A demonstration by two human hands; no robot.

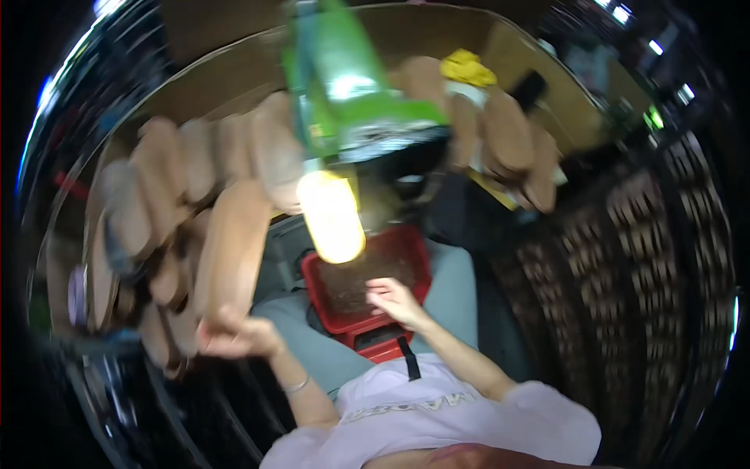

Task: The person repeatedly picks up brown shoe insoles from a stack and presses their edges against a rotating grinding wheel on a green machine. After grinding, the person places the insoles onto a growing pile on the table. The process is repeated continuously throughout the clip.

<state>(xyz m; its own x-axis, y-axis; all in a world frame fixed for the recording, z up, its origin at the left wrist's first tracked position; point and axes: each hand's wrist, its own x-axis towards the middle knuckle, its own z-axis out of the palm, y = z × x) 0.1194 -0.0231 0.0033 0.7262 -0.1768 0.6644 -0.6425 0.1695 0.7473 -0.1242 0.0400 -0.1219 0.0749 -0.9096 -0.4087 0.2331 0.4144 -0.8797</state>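
Note:
My left hand (238,334) is closed at the lower end of a long tan piece shaped like a shoe sole (233,246). That piece stands up in front of a pile of similar tan soles (160,176) on the left. Over the red bin (424,262) on the machine before me is my right hand (397,305), its fingers curled together; anything between them is too small or blurred to make out. A bright lamp (334,219) hangs above the bin's far left part and hides some of it.
A green machine body (344,70) rises behind the lamp. More tan soles (508,141) lie at the right, with a yellow crumpled item (467,69) beside them. Brown cardboard walls (226,66) curve round the back. A dark slatted crate or mat (625,266) fills the right side.

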